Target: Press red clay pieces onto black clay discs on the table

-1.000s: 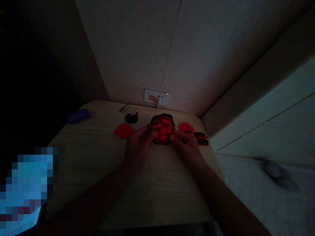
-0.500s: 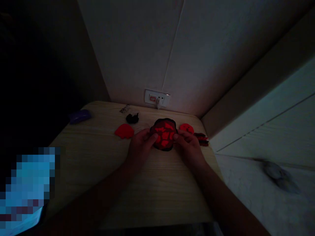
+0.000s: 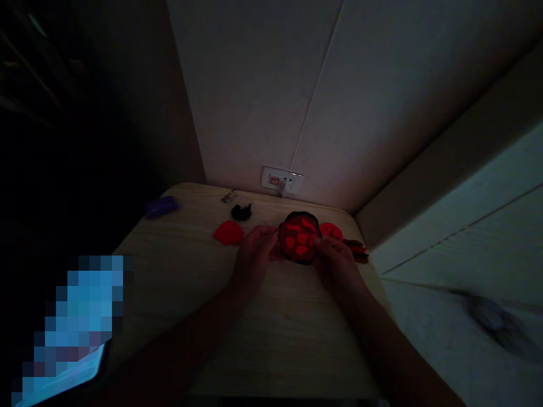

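Observation:
A flat, round piece that looks like modelling clay [image 3: 301, 237], dark red with bright red patches and a wavy black rim, is held up over the table between my hands. My right hand [image 3: 337, 260] pinches its right side, thumb on the face. At the left rim is my left hand [image 3: 254, 254], its fingers curled and its thumb at the edge. Some reddish material shows below the left fingertips. A red clay lump [image 3: 228, 232] lies left of my left hand. Behind my right hand are a red clay disc [image 3: 331, 231] and red-and-black strips [image 3: 357, 251].
A black clay lump [image 3: 241, 212] and dark scraps [image 3: 229, 196] lie at the back of the wooden table [image 3: 271, 339]. Near its left edge rests a purple packet [image 3: 162, 207]. A wall socket [image 3: 282, 181] holds a plug. A lit screen [image 3: 91, 362], pixelated, is at lower left.
My left thumb has slid off the face of the clay piece to its left rim. The right hand keeps its pinch. The whole view has shifted, with things appearing farther right and slightly lower.

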A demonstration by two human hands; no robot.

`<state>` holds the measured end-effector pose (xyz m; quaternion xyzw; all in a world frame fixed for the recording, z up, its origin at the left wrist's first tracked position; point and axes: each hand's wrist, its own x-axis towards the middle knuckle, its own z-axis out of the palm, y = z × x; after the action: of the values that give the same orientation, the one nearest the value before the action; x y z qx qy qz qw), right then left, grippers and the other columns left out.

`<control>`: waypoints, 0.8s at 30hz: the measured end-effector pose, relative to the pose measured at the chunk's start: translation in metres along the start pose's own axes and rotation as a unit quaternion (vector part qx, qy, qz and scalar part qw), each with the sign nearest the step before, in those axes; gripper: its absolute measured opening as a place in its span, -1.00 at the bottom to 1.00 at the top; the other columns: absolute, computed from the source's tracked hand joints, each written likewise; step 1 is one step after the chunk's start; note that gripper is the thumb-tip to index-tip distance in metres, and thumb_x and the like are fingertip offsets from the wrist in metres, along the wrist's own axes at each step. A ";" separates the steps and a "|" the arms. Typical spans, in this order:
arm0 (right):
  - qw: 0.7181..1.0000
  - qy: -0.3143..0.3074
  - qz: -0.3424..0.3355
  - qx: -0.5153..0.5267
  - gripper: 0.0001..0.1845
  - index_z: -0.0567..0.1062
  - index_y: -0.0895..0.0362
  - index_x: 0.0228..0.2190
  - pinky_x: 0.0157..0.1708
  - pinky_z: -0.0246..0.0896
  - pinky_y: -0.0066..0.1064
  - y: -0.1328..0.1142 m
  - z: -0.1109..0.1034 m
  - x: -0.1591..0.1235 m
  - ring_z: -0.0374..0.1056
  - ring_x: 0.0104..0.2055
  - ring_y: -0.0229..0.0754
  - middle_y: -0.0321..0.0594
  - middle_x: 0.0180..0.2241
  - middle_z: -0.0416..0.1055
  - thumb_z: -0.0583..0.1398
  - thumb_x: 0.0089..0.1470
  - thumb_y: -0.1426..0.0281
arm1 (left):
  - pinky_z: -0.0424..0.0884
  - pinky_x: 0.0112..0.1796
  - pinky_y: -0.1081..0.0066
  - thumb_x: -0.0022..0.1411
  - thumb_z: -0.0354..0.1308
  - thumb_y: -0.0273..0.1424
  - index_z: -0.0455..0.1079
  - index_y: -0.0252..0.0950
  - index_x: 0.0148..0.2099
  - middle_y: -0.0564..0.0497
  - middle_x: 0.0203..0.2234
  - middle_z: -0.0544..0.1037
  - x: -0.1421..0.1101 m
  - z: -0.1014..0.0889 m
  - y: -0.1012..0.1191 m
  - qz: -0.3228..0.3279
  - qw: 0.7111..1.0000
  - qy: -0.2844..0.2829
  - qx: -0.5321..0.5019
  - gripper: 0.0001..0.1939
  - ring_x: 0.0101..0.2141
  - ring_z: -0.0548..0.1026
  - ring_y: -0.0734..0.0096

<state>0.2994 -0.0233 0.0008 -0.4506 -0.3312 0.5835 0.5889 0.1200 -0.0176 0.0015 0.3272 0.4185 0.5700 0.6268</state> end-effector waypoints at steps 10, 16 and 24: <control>0.999 0.028 0.030 0.016 -0.68 0.59 0.13 -0.49 -0.45 0.41 -0.50 0.002 -0.001 0.006 0.47 -0.48 -0.29 -0.32 -0.51 0.57 0.56 -0.24 0.28 | 0.31 -0.55 0.49 0.16 0.24 -0.25 0.42 -0.26 -0.19 0.09 -0.46 0.48 0.006 -0.014 0.011 0.114 0.990 0.064 0.043 -0.77 -0.54 0.40 0.50; 0.999 0.031 0.019 0.008 -0.63 0.61 0.13 -0.41 -0.46 0.44 -0.47 0.004 0.001 0.008 0.49 -0.49 -0.26 -0.29 -0.47 0.60 0.57 -0.28 0.28 | 0.30 -0.45 0.48 0.15 0.22 -0.29 0.46 -0.24 -0.18 0.08 -0.43 0.50 0.022 -0.031 0.046 0.187 0.955 0.171 0.156 -0.80 -0.45 0.42 0.44; 0.996 -0.021 0.046 -0.072 -0.63 0.63 0.19 -0.44 -0.63 0.29 -0.55 -0.007 0.024 0.022 0.39 -0.60 -0.33 -0.25 -0.53 0.58 0.54 -0.28 0.25 | 0.35 0.04 0.13 0.18 0.21 -0.41 0.53 -0.27 -0.07 -0.23 -0.08 0.57 0.056 -0.060 0.067 0.216 0.808 0.103 0.538 -0.74 -0.03 0.51 0.01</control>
<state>0.2826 0.0023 0.0130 -0.4943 -0.3633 0.5938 0.5206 0.0363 0.0426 0.0262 0.6333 0.6388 0.4050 0.1642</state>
